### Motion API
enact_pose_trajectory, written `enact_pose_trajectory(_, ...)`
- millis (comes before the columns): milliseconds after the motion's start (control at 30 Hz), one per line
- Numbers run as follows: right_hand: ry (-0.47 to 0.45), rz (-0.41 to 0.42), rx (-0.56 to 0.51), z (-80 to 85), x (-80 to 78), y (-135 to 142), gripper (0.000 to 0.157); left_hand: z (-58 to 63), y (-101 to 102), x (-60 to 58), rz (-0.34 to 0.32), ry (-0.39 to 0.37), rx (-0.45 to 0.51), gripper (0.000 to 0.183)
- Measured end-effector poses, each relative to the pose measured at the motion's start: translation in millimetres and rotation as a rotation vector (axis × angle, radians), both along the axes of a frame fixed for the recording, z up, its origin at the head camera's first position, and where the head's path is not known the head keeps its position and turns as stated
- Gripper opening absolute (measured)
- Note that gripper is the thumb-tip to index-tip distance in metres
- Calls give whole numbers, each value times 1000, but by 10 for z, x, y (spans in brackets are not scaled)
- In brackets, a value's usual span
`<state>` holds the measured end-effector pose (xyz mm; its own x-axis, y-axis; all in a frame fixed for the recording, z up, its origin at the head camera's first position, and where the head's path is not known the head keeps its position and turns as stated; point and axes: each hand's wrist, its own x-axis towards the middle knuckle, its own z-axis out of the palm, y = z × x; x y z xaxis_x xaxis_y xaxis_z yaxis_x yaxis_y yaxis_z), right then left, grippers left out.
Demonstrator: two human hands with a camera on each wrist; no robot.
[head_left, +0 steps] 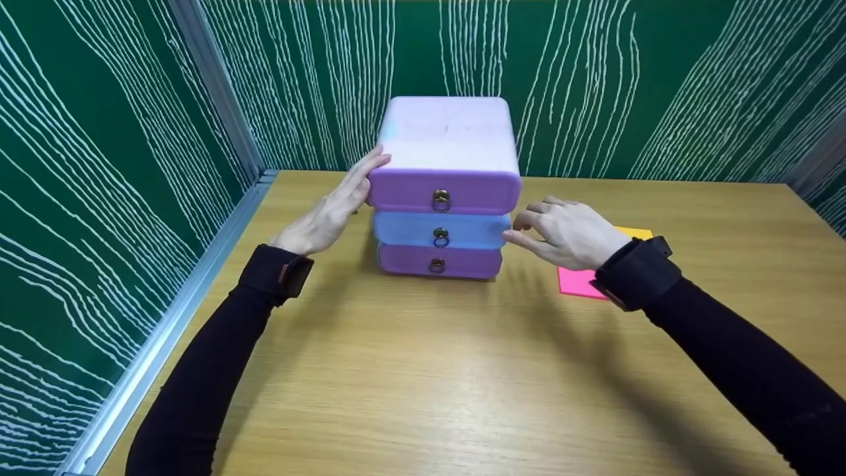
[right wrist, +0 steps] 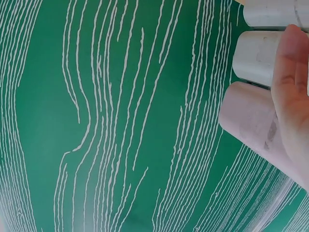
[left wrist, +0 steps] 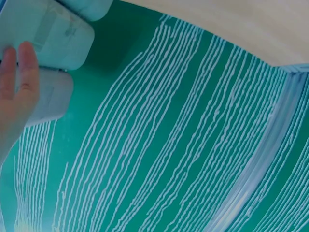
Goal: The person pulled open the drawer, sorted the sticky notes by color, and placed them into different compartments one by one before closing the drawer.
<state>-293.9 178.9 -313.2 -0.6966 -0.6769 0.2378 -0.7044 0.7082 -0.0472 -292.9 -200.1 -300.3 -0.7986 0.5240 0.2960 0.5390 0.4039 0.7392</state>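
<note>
A mini drawer unit [head_left: 449, 135] with a whitish top stands upright near the table's back edge. Its three fronts are a purple top drawer [head_left: 479, 193], a blue middle drawer [head_left: 404, 228] and a purple bottom drawer [head_left: 403, 259], each with a small ring pull. My left hand [head_left: 334, 210] rests with straight fingers on the left side at the top drawer. At the right side, my right hand [head_left: 567, 228] has its thumb at the blue drawer's edge, its other fingers loosely bent. The right wrist view shows the right hand [right wrist: 294, 92] beside the unit's side.
Pink paper [head_left: 576, 283] and yellow paper [head_left: 636, 233] lie on the wooden table [head_left: 423, 383], partly covered by the right hand and wrist. A green wall with white wavy lines [head_left: 423, 53] stands behind, and a metal rail [head_left: 178, 297] runs along the left edge.
</note>
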Motion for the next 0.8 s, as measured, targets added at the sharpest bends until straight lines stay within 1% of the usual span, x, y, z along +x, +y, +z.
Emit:
enact_pose_trajectory(67,10,8,-9,-13,6,-6,43,-16,1,-2,-11,-2,21,63)
enact_pose_trajectory(167,13,14,-12,-19,10,-15,42,-36,3,0,-15,-11,44,66)
enact_pose_trajectory(300,13,15,-7,-17,7,-30,42,-48,11,-4,-7,-10,47,72)
enact_pose_trajectory(467,55,36,-14,-33,-7,-50,38,-70,11,-13,-10,-14,44,66)
enact_pose_trajectory(633,107,65,-31,-52,-21,-47,34,-86,-1,-13,-30,-55,61,62)
enact_pose_trajectory(800,114,77,-37,-54,-22,-44,33,-99,-20,15,-17,-74,50,72)
